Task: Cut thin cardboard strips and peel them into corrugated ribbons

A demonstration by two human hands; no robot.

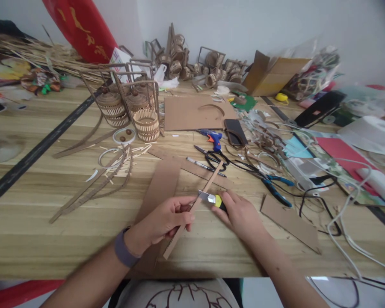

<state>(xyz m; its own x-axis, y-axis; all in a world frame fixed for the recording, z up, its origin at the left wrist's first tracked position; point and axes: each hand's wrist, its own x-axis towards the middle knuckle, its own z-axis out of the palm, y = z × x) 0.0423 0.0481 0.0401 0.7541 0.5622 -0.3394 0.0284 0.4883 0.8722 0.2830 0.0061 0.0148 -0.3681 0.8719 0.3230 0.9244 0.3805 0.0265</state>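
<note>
My left hand (175, 218) pinches a narrow cardboard strip (213, 179), which slants up to the right above the table. In my right hand (239, 211) is a utility knife (218, 201) with a yellow and black handle. Its blade lies against the strip, just beyond my left fingertips. Whether the blade has cut into the strip I cannot tell. Under my left forearm lies a wide cardboard piece (162, 182), partly hidden. Beyond the hands are black-handled scissors (214, 159) and a pen (202, 165).
A blue glue gun (213, 139) and a phone (235, 131) lie beyond the scissors. Blue-handled pliers (277, 188) and a cardboard offcut (290, 224) are at right. Slatted miniature buckets (146, 124) stand at back left. White cables (345, 218) trail along the right side.
</note>
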